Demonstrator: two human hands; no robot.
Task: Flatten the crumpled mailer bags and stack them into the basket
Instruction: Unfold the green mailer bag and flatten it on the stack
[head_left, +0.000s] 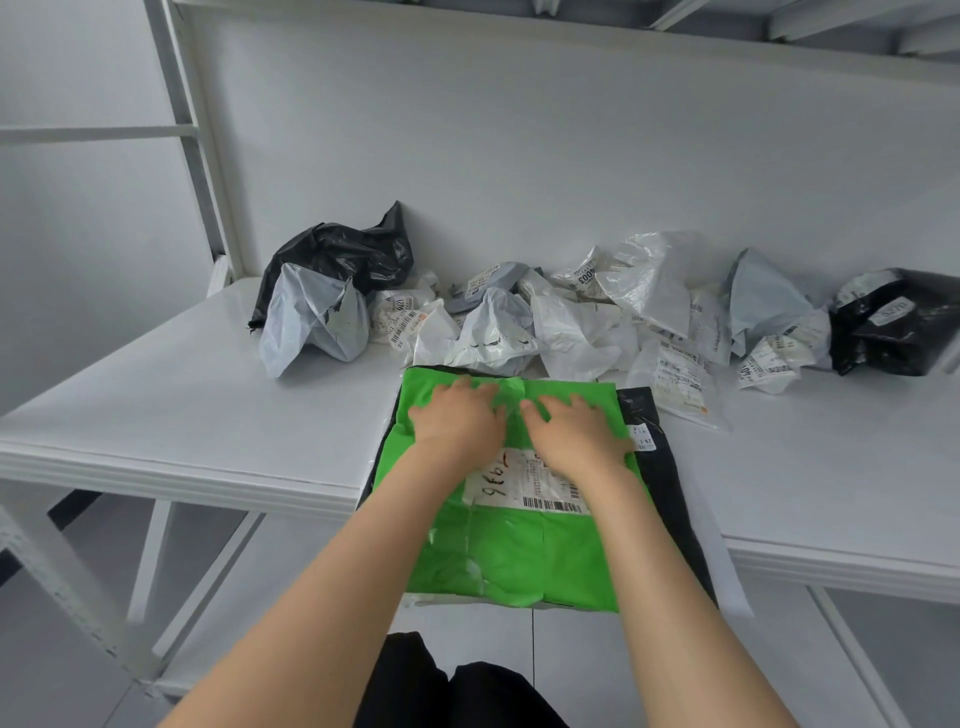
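Note:
A green mailer bag (514, 556) with a white shipping label (524, 486) lies flat at the table's front edge, hanging partly over it. Under it lies a black mailer bag (654, 457), showing along the right side. My left hand (457, 418) and my right hand (576, 431) press palms down on the far part of the green bag, side by side, fingers spread. A small crease of green plastic stands up between them. No basket is in view.
Several crumpled mailers lie along the back of the white table (182, 405): a black one (343, 254) and a grey one (311, 327) at left, white ones (571, 327) in the middle, another black one (898, 327) at right. A white shelf post (192, 140) rises at left.

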